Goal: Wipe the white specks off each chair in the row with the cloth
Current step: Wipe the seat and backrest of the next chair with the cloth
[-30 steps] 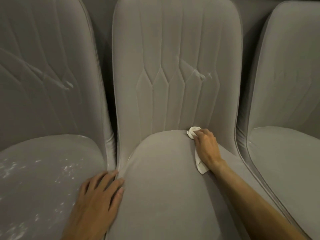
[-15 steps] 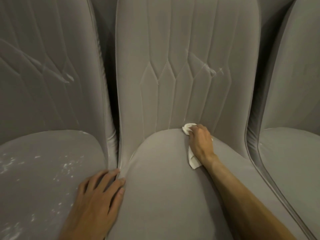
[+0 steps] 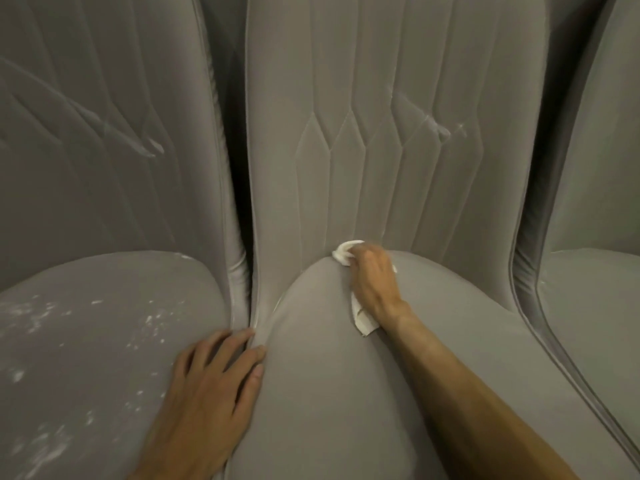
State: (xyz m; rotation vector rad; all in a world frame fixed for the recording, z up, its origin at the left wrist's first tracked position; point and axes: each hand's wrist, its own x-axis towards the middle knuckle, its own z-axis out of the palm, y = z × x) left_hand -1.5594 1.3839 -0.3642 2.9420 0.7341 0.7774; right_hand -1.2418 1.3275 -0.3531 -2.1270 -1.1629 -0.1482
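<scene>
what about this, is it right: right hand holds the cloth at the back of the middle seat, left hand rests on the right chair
One slip: in the head view the left hand rests on the speckled left chair, not the right chair. The right hand does hold the cloth at the back of the middle seat.

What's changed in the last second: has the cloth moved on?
The right hand, gripping the cloth, slid a little left along the crease of the middle chair, where seat meets back. Nothing taken up or let go. The left hand stays flat at the gap beside the left chair; that chair's specks and the white mark on the middle back remain.
</scene>
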